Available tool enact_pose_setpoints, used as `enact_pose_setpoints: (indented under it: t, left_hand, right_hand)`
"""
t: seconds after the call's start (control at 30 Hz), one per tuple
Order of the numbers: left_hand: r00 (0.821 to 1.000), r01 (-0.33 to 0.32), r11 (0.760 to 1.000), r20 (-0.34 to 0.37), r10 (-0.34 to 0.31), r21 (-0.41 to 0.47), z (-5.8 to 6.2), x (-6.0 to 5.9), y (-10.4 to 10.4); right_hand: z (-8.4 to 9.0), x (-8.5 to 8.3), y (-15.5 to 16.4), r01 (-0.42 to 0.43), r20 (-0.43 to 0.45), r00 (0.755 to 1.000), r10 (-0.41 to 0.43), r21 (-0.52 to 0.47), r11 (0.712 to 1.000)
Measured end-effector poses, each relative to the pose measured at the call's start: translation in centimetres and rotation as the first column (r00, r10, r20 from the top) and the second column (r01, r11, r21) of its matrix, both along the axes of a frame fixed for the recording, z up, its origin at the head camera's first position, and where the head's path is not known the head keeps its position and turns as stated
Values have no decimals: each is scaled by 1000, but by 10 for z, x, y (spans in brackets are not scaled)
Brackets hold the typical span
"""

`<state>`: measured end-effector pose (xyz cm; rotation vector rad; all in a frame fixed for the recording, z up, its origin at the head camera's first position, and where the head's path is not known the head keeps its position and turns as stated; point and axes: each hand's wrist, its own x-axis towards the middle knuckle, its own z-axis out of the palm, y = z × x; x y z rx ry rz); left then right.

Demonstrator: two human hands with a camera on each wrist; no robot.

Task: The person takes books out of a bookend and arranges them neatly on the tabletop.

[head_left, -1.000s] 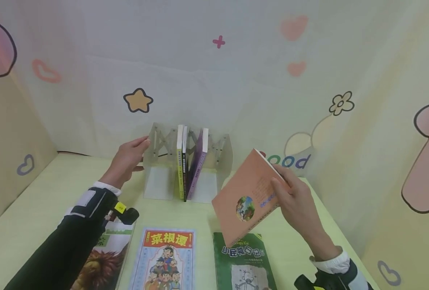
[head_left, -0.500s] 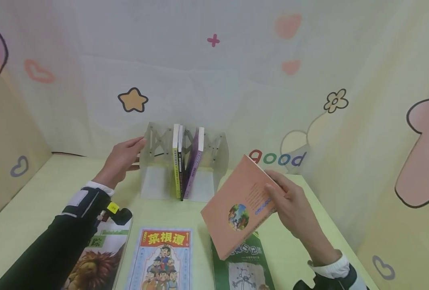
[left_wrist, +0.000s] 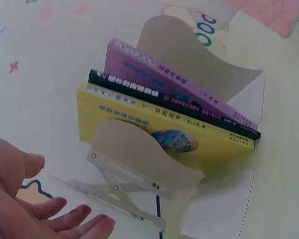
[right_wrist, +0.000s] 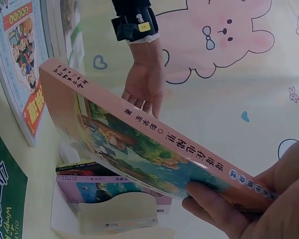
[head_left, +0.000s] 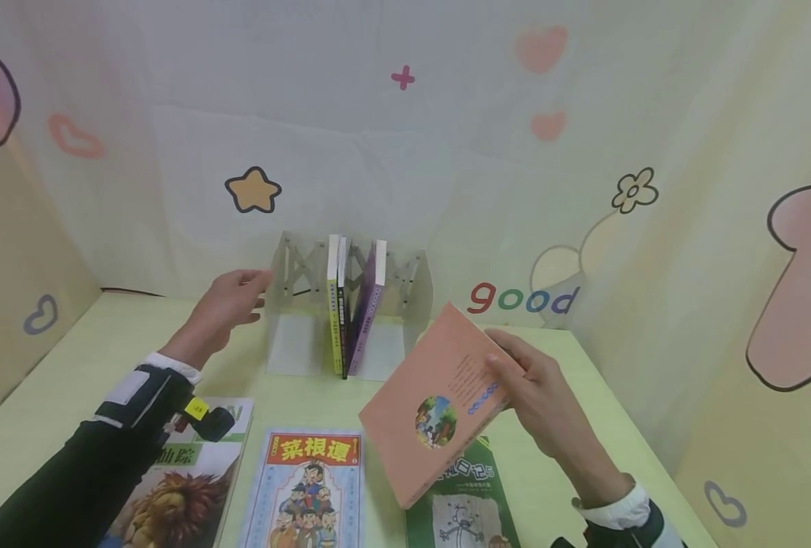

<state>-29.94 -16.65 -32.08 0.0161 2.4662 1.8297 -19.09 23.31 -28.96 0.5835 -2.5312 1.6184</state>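
The right hand [head_left: 534, 387] is gripping a tilted pink book [head_left: 433, 403] before the pale rack [head_left: 418, 301]; the left hand [head_left: 222, 306] is hovering beside that rack.

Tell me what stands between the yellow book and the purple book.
The dark book stands between the yellow book and the purple book, as the left wrist view shows.

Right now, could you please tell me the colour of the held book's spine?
The held book's spine is salmon pink, best seen in the right wrist view.

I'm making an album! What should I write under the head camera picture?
Right hand holds a pink book; left hand is beside a rack of three books.
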Motion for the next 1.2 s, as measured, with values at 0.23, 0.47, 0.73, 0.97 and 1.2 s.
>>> enact_pose_setpoints:
  t: [0.23,0.47,0.73,0.97,1.2]
  left_hand:
    - [997,-66,993,-51,61,-98,6,23,11]
    - [991,-50,981,-133,26,-185,10,53,36]
    - [979,75,966,-167,-119,-248,-2,85,69]
    - [975,131,951,-138,-175,-281,-13,112,90]
    - [966,177,953,-140,-215,-246,-16,132,104]
  right_hand:
    - [-4,-1,-8,-29,37,999,30,-22,999]
    - [-10,-3,-20,-55,77,995,58,-46,997]
    - [-14,-3,-33,-71,109,991,77,-60,996]
    - [-16,-4,-47,-70,130,989,77,-57,996]
    - [-20,-4,-62,-60,155,985,70,-70,996]
